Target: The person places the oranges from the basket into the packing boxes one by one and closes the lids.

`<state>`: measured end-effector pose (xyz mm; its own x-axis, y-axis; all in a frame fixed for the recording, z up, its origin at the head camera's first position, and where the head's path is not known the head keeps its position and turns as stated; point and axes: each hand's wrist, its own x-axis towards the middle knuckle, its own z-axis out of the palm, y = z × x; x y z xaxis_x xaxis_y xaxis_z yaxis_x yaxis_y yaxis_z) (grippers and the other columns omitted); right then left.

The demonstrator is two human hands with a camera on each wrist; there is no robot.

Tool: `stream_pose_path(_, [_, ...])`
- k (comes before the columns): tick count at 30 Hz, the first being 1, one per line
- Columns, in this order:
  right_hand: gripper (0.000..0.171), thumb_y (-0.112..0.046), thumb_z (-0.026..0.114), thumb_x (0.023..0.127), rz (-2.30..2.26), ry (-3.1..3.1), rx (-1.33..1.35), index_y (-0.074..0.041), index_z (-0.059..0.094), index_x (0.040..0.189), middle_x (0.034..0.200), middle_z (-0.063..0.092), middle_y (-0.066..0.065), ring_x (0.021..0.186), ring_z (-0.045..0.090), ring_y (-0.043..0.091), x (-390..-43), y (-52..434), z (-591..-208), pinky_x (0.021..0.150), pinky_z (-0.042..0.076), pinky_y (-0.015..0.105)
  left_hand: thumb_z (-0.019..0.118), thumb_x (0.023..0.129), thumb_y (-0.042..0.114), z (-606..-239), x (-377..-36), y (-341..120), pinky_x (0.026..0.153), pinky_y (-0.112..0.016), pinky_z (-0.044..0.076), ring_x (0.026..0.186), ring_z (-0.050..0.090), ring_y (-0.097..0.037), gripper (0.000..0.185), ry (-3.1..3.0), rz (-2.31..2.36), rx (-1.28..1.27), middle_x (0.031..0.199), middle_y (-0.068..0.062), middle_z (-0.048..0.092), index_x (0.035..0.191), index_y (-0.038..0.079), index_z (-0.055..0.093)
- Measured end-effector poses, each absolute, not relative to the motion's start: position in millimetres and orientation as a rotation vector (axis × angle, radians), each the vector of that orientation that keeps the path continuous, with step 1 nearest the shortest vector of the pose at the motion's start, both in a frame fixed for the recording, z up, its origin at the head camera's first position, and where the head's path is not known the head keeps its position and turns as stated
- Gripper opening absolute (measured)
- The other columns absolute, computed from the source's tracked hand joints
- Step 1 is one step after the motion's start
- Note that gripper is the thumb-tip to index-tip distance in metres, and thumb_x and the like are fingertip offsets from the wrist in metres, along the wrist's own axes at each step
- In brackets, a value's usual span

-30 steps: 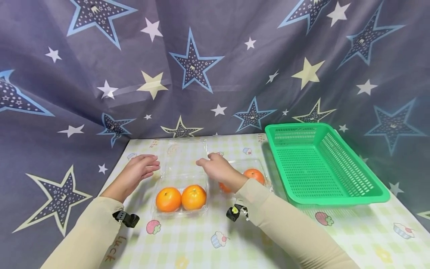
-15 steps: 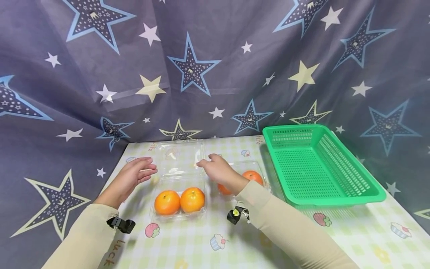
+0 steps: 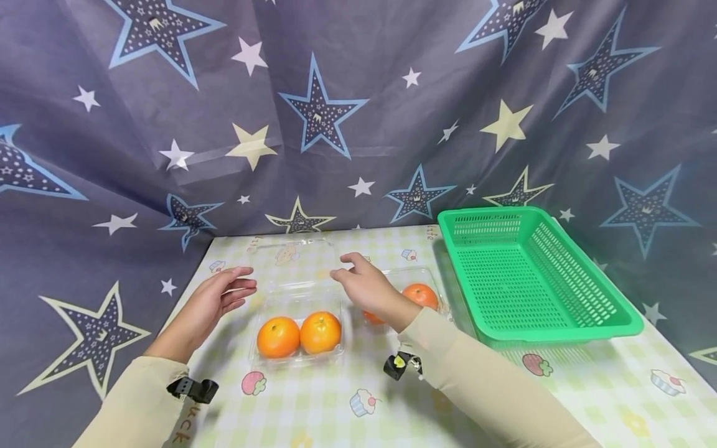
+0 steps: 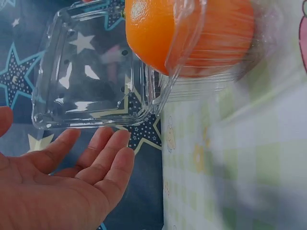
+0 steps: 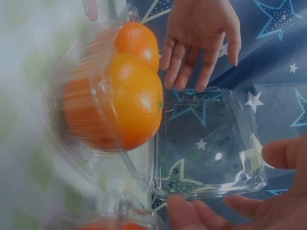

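Observation:
A clear plastic clamshell box [image 3: 297, 359] stands on the table with two oranges, the left orange [image 3: 278, 337] and the right orange [image 3: 321, 332], in its base. Its clear lid [image 5: 211, 143] is raised, hinged at the far side of the base. To the left of the lid, my left hand [image 3: 215, 305] is held with loosely extended fingers, gripping nothing. On the lid's right side is my right hand [image 3: 370, 286], thumb and fingers spread apart and holding nothing. In the wrist views the fingertips lie close to the lid's edges; whether they touch it I cannot tell.
A second clear box [image 3: 400, 274] with oranges [image 3: 420, 295] sits to the right, partly hidden behind my right hand. Further right stands a green plastic basket [image 3: 510, 280]. The checked tablecloth [image 3: 330, 410] meets a star-patterned curtain [image 3: 358, 81] at the back.
The lid's angle has changed and its far edge shows lower than half a second ago. My left hand has drawn slightly left and down. My right hand has shifted slightly right.

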<state>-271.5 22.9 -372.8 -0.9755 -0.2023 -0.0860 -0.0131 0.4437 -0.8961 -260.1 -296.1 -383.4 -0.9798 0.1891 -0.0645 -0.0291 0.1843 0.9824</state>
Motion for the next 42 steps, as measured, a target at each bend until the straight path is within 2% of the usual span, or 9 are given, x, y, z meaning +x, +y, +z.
stream_pose_path(5, [0.047, -0.043, 0.054, 0.103, -1.605, 2.480, -0.220, -0.018, 0.054, 0.143, 0.127, 0.065, 0.011, 0.103, 0.064, 0.028, -266, 30, -371, 0.081, 0.054, 0.039, 0.039, 0.110, 0.052, -381, -251, -295, 0.093, -0.020, 0.052, 0.110, 0.068, -0.001, 0.044, 2.299, 1.873, 0.128, 0.115, 0.013, 0.069, 0.137, 0.020, 0.055])
stream_pose_path(10, [0.039, -0.045, 0.051, 0.105, -1.646, 2.438, -0.220, -0.020, 0.058, 0.134, 0.109, 0.065, 0.012, 0.077, 0.059, 0.023, -258, 35, -373, 0.055, 0.046, 0.029, 0.037, 0.110, 0.053, -380, -243, -294, 0.093, -0.020, 0.052, 0.110, 0.068, -0.001, 0.043, 2.298, 1.871, 0.143, 0.117, 0.014, 0.069, 0.135, 0.023, 0.056])
stream_pose_path(12, [0.037, -0.047, 0.049, 0.105, -1.651, 2.429, -0.221, -0.021, 0.059, 0.130, 0.123, 0.063, 0.012, 0.079, 0.060, 0.022, -254, 36, -374, 0.054, 0.047, 0.029, 0.037, 0.110, 0.052, -381, -240, -294, 0.093, -0.020, 0.052, 0.110, 0.068, -0.001, 0.042, 2.292, 1.876, 0.155, 0.117, 0.014, 0.069, 0.135, 0.024, 0.057])
stream_pose_path(15, [0.038, -0.050, 0.048, 0.106, -1.648, 2.426, -0.238, -0.021, 0.060, 0.127, 0.125, 0.063, 0.012, 0.088, 0.062, 0.023, -249, 38, -376, 0.059, 0.050, 0.031, 0.035, 0.111, 0.052, -382, -233, -294, 0.093, -0.020, 0.052, 0.111, 0.068, -0.001, 0.042, 2.294, 1.873, 0.154, 0.118, 0.014, 0.068, 0.134, 0.025, 0.057])
stream_pose_path(19, [0.040, -0.052, 0.048, 0.105, -1.639, 2.433, -0.260, -0.020, 0.060, 0.126, 0.102, 0.063, 0.012, 0.089, 0.064, 0.024, -243, 39, -378, 0.065, 0.053, 0.033, 0.035, 0.111, 0.053, -385, -224, -293, 0.093, -0.020, 0.051, 0.112, 0.067, -0.001, 0.046, 2.310, 1.871, 0.138, 0.119, 0.016, 0.068, 0.136, 0.020, 0.057])
stream_pose_path(26, [0.042, -0.054, 0.048, 0.104, -1.556, 2.524, -0.281, -0.019, 0.062, 0.123, 0.091, 0.066, 0.005, 0.067, 0.067, 0.022, -234, 39, -380, 0.068, 0.051, 0.035, 0.034, 0.112, 0.048, -392, -211, -291, 0.093, -0.018, 0.051, 0.111, 0.067, -0.001, 0.056, 2.309, 1.889, 0.100, 0.118, 0.016, 0.068, 0.144, 0.005, 0.048])
stream_pose_path(33, [0.039, -0.048, 0.051, 0.105, -1.573, 2.474, -0.316, -0.015, 0.062, 0.120, 0.087, 0.062, 0.010, 0.061, 0.063, 0.024, -226, 40, -387, 0.062, 0.056, 0.037, 0.038, 0.111, 0.047, -401, -199, -289, 0.092, -0.019, 0.052, 0.112, 0.067, -0.001, 0.039, 2.324, 1.908, 0.035, 0.119, 0.015, 0.065, 0.132, 0.024, 0.061])
stream_pose_path(38, [0.039, -0.044, 0.050, 0.106, -1.560, 2.508, -0.348, -0.010, 0.060, 0.123, 0.087, 0.064, 0.011, 0.060, 0.064, 0.024, -220, 39, -393, 0.058, 0.055, 0.036, 0.038, 0.112, 0.043, -407, -194, -288, 0.092, -0.019, 0.051, 0.114, 0.067, -0.002, 0.036, 2.337, 1.904, 0.049, 0.123, 0.017, 0.061, 0.134, 0.026, 0.061])
stream_pose_path(42, [0.039, -0.040, 0.049, 0.106, -1.542, 2.531, -0.390, -0.008, 0.058, 0.127, 0.081, 0.061, 0.007, 0.053, 0.059, 0.022, -217, 38, -399, 0.054, 0.053, 0.035, 0.036, 0.113, 0.042, -411, -190, -288, 0.093, -0.018, 0.050, 0.117, 0.065, -0.002, 0.043, 2.362, 1.868, 0.060, 0.127, 0.018, 0.058, 0.142, 0.018, 0.055])
